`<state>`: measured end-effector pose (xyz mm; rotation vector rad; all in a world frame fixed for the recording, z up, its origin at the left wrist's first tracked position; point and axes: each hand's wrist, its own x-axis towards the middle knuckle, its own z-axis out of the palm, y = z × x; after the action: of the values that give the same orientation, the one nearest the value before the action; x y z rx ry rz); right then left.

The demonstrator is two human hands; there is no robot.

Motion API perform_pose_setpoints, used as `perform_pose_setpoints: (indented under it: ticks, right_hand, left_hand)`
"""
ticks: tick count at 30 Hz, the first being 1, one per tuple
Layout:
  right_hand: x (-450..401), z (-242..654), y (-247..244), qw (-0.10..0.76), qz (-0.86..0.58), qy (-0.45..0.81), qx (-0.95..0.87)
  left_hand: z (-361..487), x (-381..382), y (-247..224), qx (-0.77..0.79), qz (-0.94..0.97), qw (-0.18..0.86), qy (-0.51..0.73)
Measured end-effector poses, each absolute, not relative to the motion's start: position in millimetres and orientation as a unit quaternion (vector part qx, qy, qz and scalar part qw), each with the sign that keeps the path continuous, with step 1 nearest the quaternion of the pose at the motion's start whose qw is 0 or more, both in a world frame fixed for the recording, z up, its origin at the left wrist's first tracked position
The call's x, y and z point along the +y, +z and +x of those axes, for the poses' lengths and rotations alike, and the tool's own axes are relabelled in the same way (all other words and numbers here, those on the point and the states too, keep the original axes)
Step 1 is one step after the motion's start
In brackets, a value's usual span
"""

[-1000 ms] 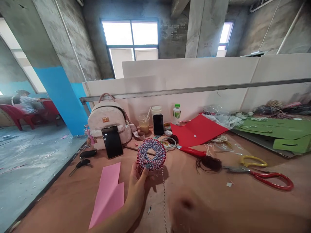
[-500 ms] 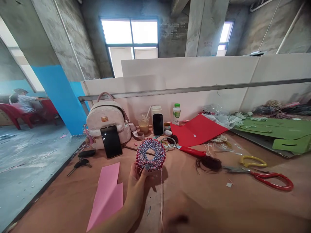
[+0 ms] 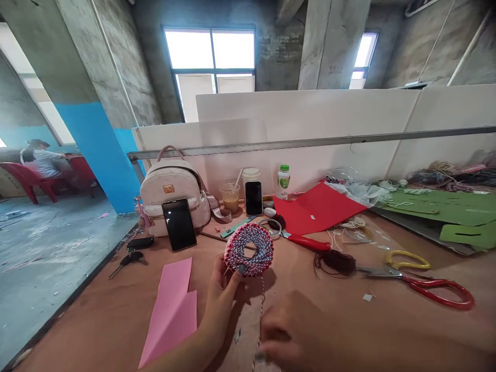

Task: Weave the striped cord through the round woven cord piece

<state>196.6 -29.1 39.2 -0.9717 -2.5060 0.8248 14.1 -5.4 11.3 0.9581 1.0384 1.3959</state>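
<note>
Ring (image 3: 262, 252) pinched in left hand (image 3: 221, 292), cord (image 3: 262, 299) down to curled, blurred right hand (image 3: 289, 330), grip there impossible to tell, scissors (image 3: 397, 274) at right.

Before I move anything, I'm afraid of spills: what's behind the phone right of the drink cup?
The top of a white container shows above the phone; its lower front is covered.

Phone (image 3: 179, 225) leaning on pale backpack (image 3: 180, 188), keys (image 3: 134, 257) nearby; drink cup (image 3: 231, 199), green-capped bottle (image 3: 284, 182) farther right
</note>
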Motion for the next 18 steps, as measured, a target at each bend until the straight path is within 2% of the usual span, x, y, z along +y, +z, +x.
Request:
perform_pose_setpoints:
  ticks: [4, 8, 13, 18]
  right_hand:
    - [-20, 200, 44, 0.273, -0.37, 0.278, -0.843]
    - [-14, 202, 43, 0.367, -0.332, 0.368, -0.787]
    - [-14, 197, 39, 0.421, -0.307, 0.569, -0.636]
    - [-13, 193, 34, 0.45, -0.312, 0.63, -0.551]
  left_hand:
    - [14, -7, 14, 0.44, 0.435, 0.538, 0.573]
    - [14, -5, 17, 0.447, 0.49, 0.491, 0.565]
    - [15, -6, 19, 0.436, 0.524, 0.466, 0.564]
    - [12, -11, 13, 0.429, 0.566, 0.447, 0.544]
